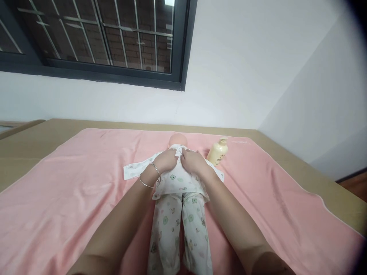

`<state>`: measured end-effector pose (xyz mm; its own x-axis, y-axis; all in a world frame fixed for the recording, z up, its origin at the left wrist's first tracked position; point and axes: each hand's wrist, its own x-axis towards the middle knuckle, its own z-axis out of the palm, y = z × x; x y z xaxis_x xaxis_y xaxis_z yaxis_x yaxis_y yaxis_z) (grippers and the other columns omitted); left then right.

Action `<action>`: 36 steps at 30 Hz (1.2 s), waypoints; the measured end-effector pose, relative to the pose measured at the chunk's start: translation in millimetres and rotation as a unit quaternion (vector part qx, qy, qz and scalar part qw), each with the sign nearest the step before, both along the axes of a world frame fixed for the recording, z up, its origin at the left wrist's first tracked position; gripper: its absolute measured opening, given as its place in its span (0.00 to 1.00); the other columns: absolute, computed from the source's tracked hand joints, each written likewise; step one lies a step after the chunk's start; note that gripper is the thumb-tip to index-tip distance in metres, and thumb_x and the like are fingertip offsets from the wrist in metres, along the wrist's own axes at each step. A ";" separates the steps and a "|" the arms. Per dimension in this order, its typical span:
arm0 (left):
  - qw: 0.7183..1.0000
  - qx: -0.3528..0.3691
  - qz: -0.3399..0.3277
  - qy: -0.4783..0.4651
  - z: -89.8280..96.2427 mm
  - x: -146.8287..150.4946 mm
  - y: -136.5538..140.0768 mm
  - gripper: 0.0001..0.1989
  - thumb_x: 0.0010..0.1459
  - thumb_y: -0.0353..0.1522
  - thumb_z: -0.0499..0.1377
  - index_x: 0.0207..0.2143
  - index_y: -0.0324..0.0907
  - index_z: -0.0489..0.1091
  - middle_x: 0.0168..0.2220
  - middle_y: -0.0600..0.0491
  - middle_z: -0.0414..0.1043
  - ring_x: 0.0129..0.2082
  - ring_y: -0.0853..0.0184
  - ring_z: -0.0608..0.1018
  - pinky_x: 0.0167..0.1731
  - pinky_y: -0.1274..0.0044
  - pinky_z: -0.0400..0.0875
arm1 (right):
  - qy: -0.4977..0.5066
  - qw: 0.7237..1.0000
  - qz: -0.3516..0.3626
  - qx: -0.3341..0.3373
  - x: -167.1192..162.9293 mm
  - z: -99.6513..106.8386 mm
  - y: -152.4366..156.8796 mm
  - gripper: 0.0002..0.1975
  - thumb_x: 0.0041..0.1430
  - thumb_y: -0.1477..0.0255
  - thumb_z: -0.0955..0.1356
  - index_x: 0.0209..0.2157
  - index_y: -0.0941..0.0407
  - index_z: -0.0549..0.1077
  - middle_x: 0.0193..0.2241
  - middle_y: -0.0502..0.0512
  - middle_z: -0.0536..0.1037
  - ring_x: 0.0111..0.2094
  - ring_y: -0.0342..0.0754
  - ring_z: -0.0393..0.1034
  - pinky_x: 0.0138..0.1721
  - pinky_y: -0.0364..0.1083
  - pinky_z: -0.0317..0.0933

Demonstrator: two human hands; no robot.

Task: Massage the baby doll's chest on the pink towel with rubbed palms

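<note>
Doll [181,188] lies on pink cloth [88,183] beside a bottle [218,152]; hands [194,161] touch its shirt [178,175], grip unclear.

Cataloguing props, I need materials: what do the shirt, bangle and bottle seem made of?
Shirt: matte, soft-looking fabric, judging by its creases; fibre unclear.
Bangle: probably polished metal, from its thin, silvery shine.
Bottle: smooth, perhaps plastic, given its even surface and soft highlights.

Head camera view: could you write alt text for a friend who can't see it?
A person's left hand and right hand rest on the upper body of a doll in white patterned clothes, lying on a pink cloth. A pale yellow bottle is near the right hand; behind is a barred window.
</note>
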<state>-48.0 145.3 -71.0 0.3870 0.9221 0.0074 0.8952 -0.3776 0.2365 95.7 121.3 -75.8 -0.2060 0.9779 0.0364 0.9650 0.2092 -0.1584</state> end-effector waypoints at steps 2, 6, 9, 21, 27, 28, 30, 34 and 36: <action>0.999 -0.019 -0.008 0.039 8.8 2.0 -8.5 0.16 0.65 0.33 0.48 0.49 0.36 0.70 0.46 0.40 0.77 0.44 0.55 0.79 0.40 0.71 0.69 | -0.037 0.998 0.042 0.011 -3.0 6.3 -10.1 0.19 0.67 0.71 0.55 0.53 0.59 0.68 0.49 0.68 0.75 0.47 0.60 0.71 0.55 0.59 0.52; 0.999 -0.016 0.015 0.034 9.6 3.9 -10.5 0.15 0.65 0.32 0.47 0.42 0.37 0.72 0.42 0.40 0.78 0.40 0.55 0.80 0.37 0.71 0.69 | -0.028 0.998 0.061 0.009 -0.8 7.7 -12.5 0.17 0.66 0.71 0.57 0.50 0.58 0.70 0.48 0.65 0.76 0.45 0.58 0.72 0.47 0.52 0.58; 0.999 0.017 0.042 -0.020 -5.0 2.1 1.4 0.20 0.68 0.37 0.44 0.45 0.36 0.71 0.47 0.39 0.76 0.47 0.55 0.78 0.45 0.70 0.68 | 0.034 0.999 0.017 0.002 5.5 -3.4 3.3 0.20 0.69 0.67 0.54 0.49 0.58 0.70 0.48 0.65 0.76 0.47 0.56 0.71 0.45 0.49 0.59; 0.996 -0.007 0.065 -0.058 -45.5 3.0 24.6 0.31 0.68 0.45 0.41 0.64 0.33 0.54 0.68 0.35 0.51 0.69 0.52 0.53 0.63 0.64 0.48 | 0.063 0.996 -0.057 0.008 4.7 -33.4 25.2 0.26 0.68 0.63 0.53 0.54 0.68 0.66 0.51 0.74 0.73 0.53 0.60 0.67 0.51 0.51 0.56; 0.994 -0.024 0.060 -0.083 -45.6 1.9 25.7 0.34 0.67 0.45 0.41 0.64 0.28 0.54 0.68 0.32 0.49 0.69 0.50 0.52 0.64 0.64 0.46 | 0.073 0.995 -0.062 0.004 5.2 -37.0 28.8 0.27 0.68 0.62 0.53 0.54 0.69 0.66 0.51 0.75 0.73 0.53 0.61 0.67 0.52 0.52 0.56; 0.994 -0.025 0.064 -0.086 -45.4 2.2 25.2 0.34 0.67 0.46 0.41 0.65 0.29 0.54 0.68 0.33 0.49 0.69 0.50 0.52 0.64 0.64 0.45 | 0.075 0.995 -0.062 0.003 4.7 -37.2 28.8 0.27 0.68 0.62 0.53 0.54 0.69 0.66 0.51 0.75 0.73 0.53 0.61 0.67 0.52 0.52 0.56; 0.992 -0.028 0.074 -0.093 -45.5 2.8 24.1 0.34 0.66 0.46 0.41 0.66 0.31 0.53 0.69 0.35 0.49 0.69 0.50 0.52 0.64 0.63 0.44 | 0.078 0.995 -0.062 0.004 3.5 -37.1 28.3 0.27 0.68 0.62 0.53 0.54 0.69 0.66 0.51 0.75 0.73 0.54 0.61 0.66 0.52 0.52 0.56; 0.988 -0.027 0.080 -0.127 -46.6 1.7 25.1 0.32 0.65 0.45 0.45 0.64 0.33 0.54 0.68 0.35 0.49 0.69 0.48 0.52 0.64 0.61 0.43 | 0.079 0.994 -0.071 0.002 3.8 -32.7 25.4 0.25 0.68 0.63 0.54 0.53 0.67 0.67 0.52 0.74 0.73 0.54 0.60 0.67 0.52 0.52 0.57; 0.985 -0.031 0.078 -0.153 -45.9 -0.8 28.1 0.31 0.64 0.44 0.47 0.62 0.34 0.58 0.68 0.35 0.51 0.69 0.49 0.53 0.64 0.61 0.44 | 0.092 0.993 -0.072 -0.002 6.7 -26.0 22.8 0.25 0.68 0.62 0.54 0.53 0.66 0.68 0.51 0.72 0.74 0.53 0.60 0.68 0.51 0.52 0.59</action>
